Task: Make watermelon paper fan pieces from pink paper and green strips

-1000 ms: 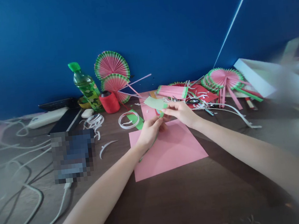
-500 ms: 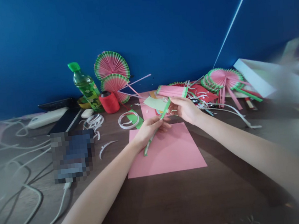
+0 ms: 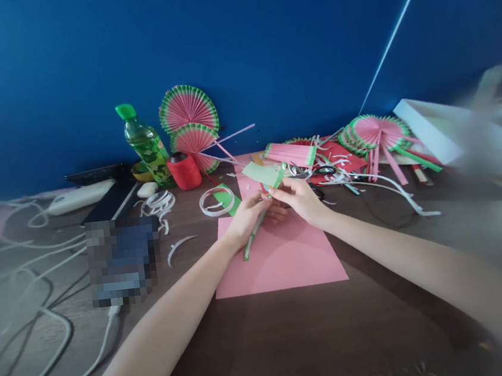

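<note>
Both hands meet over a pink paper sheet (image 3: 286, 262) that lies flat on the dark table. A narrow green paper strip (image 3: 249, 247), with a white band along it, slants up through them. My left hand (image 3: 251, 212) is closed on the strip near its middle. With thumb and fingers pinched, my right hand (image 3: 294, 198) holds the strip farther up, close against my left fingertips. The part between the hands is mostly hidden by fingers. Just behind lies a pale green paper piece (image 3: 261, 174), and a roll of white tape (image 3: 216, 202) is to the left.
A green bottle (image 3: 146, 148), a red thread spool (image 3: 184, 171) and pleated watermelon-coloured fans (image 3: 189, 111) stand along the blue wall. Further fans (image 3: 375, 133), scissors (image 3: 324, 170) and a white box (image 3: 433, 127) are at the right. A phone (image 3: 126, 261) and cables lie left.
My right hand has come down and left along the strip, closer to my left hand. My left hand has hardly moved.
</note>
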Available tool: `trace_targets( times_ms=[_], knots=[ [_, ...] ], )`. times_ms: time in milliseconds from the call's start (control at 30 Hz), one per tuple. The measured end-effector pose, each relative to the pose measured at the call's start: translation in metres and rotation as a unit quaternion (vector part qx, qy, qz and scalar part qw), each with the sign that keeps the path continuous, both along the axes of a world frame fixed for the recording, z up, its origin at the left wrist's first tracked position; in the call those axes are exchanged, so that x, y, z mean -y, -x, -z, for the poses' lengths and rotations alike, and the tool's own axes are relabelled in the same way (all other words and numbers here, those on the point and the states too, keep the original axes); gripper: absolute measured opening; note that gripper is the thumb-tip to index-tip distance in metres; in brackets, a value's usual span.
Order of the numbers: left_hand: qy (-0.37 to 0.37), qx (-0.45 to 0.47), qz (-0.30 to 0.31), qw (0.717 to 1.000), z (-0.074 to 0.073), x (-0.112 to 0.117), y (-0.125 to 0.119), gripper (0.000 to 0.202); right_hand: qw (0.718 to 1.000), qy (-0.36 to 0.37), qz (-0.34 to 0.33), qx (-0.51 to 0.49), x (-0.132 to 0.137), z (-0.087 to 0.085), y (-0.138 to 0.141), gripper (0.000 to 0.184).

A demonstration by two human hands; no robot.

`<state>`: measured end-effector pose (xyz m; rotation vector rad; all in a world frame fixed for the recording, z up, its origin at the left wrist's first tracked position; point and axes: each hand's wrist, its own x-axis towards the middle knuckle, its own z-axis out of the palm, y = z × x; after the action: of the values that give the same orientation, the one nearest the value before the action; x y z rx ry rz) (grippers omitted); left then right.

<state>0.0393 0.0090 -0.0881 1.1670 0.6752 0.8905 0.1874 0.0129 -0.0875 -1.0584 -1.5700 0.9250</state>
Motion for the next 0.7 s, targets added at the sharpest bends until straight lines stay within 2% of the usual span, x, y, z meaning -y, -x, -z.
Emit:
trace_targets(
  times_ms=[200,400,700],
  knots=[
    [0.015,-0.042,-0.016,0.999,-0.001,-0.001,-0.001,0.015,0.998,-0.03,0.048,-0.02,0.004,0.006,0.004,0.029],
    [0.04,-0.021,0.006,0.999,-0.001,-0.004,0.002,0.01,0.99,0.013,0.056,-0.131,-0.001,0.013,0.002,0.032],
    [0.061,-0.022,0.035,0.997,-0.001,-0.006,0.008,0.012,0.979,-0.012,0.109,-0.169,-0.014,0.007,-0.008,0.032]
  ],
)
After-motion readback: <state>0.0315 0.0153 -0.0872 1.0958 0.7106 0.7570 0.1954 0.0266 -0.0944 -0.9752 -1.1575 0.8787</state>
